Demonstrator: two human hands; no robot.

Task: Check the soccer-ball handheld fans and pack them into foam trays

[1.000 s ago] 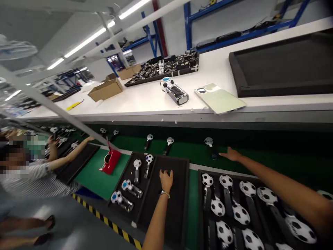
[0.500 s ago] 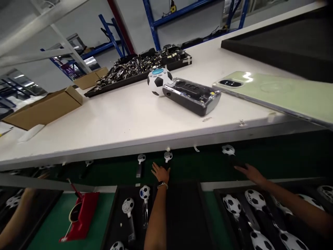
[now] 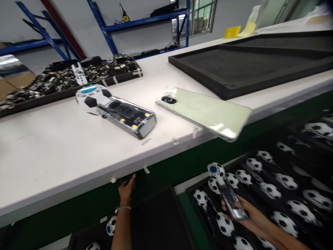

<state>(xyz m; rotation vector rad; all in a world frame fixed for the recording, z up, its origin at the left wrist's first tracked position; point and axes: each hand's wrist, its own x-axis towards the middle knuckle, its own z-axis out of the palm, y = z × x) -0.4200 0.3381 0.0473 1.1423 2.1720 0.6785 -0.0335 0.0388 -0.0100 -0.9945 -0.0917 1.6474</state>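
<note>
The handheld unit [image 3: 225, 189] in the right hand [image 3: 247, 213] shows a white head with black pentagons and a blue centre dot, on a clear handle with dark internals. The second unit [image 3: 117, 113] on the white bench [image 3: 47, 166] has the same black-and-white pattern, a blue cap and yellow corner marks, and lies near a pale green panel [image 3: 203, 111]. The black tray [image 3: 200, 182] holds black-and-white football heads [image 3: 284, 180], the belt [image 3: 187, 170] is green, and the shelving [image 3: 143, 17] is blue.
</note>
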